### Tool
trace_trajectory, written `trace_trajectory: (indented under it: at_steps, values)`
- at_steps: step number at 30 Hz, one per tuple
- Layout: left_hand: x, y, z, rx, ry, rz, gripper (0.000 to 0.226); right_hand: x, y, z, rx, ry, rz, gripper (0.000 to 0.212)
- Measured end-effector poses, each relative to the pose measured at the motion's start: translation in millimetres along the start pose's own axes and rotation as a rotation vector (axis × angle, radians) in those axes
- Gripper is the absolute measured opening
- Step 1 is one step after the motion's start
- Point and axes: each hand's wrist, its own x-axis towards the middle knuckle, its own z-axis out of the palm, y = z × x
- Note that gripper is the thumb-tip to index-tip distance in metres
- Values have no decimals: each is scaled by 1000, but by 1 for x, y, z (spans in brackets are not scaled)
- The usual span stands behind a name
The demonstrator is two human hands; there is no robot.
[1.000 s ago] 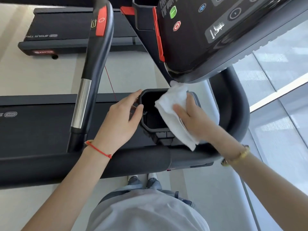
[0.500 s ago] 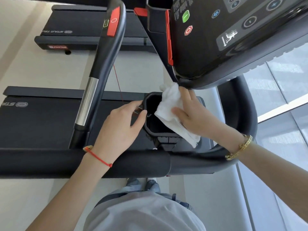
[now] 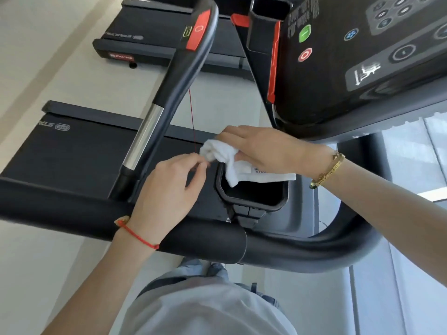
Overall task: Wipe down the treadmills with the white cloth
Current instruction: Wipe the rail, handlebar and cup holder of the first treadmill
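Observation:
The white cloth (image 3: pixel 232 163) is bunched over the far left rim of the treadmill's black cup holder (image 3: pixel 254 201), with a flat corner and its label lying across the opening. My right hand (image 3: pixel 263 148) holds the cloth from above, fingers over the bunched end. My left hand (image 3: pixel 169 192) sits just left of the cup holder and pinches the cloth's left tip with thumb and fingertips. The treadmill console (image 3: pixel 362 59) hangs over the right hand.
A black handrail (image 3: pixel 169 93) with a chrome section and red pad rises at left. A thick front bar (image 3: pixel 193 238) runs across below my hands. The belt (image 3: pixel 79 153) lies behind, a second treadmill (image 3: pixel 150 39) farther back. A red safety cord (image 3: pixel 192 117) hangs down.
My right hand carried the cloth from the cup holder's right inner side to its far left rim. My left hand left the holder's edge and now pinches the cloth.

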Motion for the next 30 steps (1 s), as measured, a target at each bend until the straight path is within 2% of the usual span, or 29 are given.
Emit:
trace_trajectory:
  at_steps: [5,10,13,18,25,28,30]
  values:
    - [-3,0,-1,32,126,-26,24,0,-13,11,-47,36,-272,38]
    - [2,-1,1,0,180,-56,20,1,-15,9,-20,44,-307,41]
    - [5,1,5,-10,155,-47,29,5,-6,8,-68,57,-177,38]
    - [3,6,10,-39,62,-54,42,-4,-6,9,67,95,258,39]
    - [7,16,13,-71,-59,-33,53,-25,-26,22,-123,228,575,41]
    - [11,17,15,-67,-120,-23,55,-48,-40,19,-33,231,706,45]
    - [14,16,14,-72,-145,-20,56,-59,-50,21,144,208,784,53]
